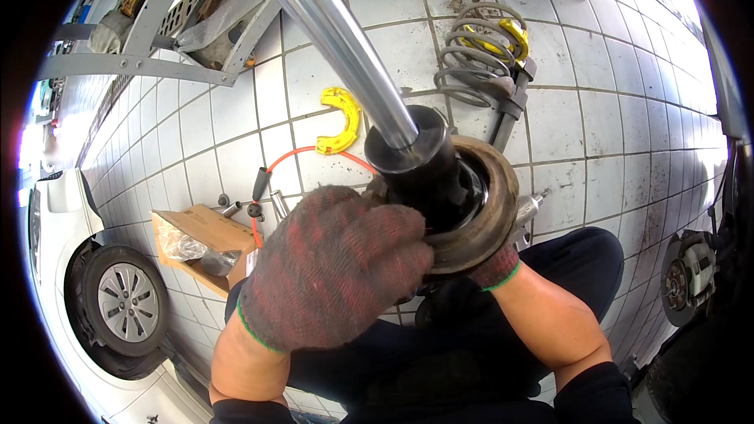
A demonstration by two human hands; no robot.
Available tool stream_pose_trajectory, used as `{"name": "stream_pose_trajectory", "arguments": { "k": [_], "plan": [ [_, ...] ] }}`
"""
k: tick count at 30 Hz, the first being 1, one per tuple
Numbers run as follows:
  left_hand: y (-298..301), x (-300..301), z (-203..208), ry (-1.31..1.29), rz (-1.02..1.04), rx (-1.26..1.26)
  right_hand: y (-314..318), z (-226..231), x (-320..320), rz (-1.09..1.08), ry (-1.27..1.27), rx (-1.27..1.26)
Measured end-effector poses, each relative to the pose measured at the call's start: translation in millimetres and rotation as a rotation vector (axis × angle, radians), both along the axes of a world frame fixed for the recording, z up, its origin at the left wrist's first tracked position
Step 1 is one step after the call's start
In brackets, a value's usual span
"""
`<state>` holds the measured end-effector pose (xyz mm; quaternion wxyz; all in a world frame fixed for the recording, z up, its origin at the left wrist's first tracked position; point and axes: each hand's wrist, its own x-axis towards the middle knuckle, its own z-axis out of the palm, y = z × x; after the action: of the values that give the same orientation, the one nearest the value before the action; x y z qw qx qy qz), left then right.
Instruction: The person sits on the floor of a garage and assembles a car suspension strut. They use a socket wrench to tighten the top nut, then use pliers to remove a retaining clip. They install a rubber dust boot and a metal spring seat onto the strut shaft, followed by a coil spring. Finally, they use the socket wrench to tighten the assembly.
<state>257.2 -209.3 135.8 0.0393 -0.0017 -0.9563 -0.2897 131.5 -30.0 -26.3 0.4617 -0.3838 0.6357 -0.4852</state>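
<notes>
A shock absorber strut (416,169) stands tilted in front of me, its bright rod running to the upper left from a black body. A worn, brownish ring-shaped spring seat (499,180) surrounds the body. My left hand (334,267), in a dark red-grey knitted glove, is closed on the near left side of the strut, fingers curled at the seat's edge. My right hand (496,268) reaches beneath the seat on the right; only the glove's wrist part shows and its fingers are hidden. Behind the seat, a metal tool or part (528,212) is partly visible.
On the tiled floor (554,137) lie a coil spring (471,71) with yellow pieces, a yellow C-shaped piece (343,122), an orange hose (292,155) and an open cardboard box (208,235). A grey metal frame (149,67) stands upper left, a white car (67,212) left, a brake disc (677,273) right.
</notes>
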Motion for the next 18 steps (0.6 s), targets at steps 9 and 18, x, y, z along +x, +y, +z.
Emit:
{"name": "stream_pose_trajectory", "arguments": {
  "k": [9,18],
  "plan": [
    [-18.8,-9.8,-44.8,0.112,0.140,0.198,-32.0,22.9,-14.0,0.043,0.385,0.233],
    [-22.5,-10.1,-94.1,-0.155,0.349,0.395,-38.0,24.2,-12.3,-0.051,-0.309,0.469]
  ]
}}
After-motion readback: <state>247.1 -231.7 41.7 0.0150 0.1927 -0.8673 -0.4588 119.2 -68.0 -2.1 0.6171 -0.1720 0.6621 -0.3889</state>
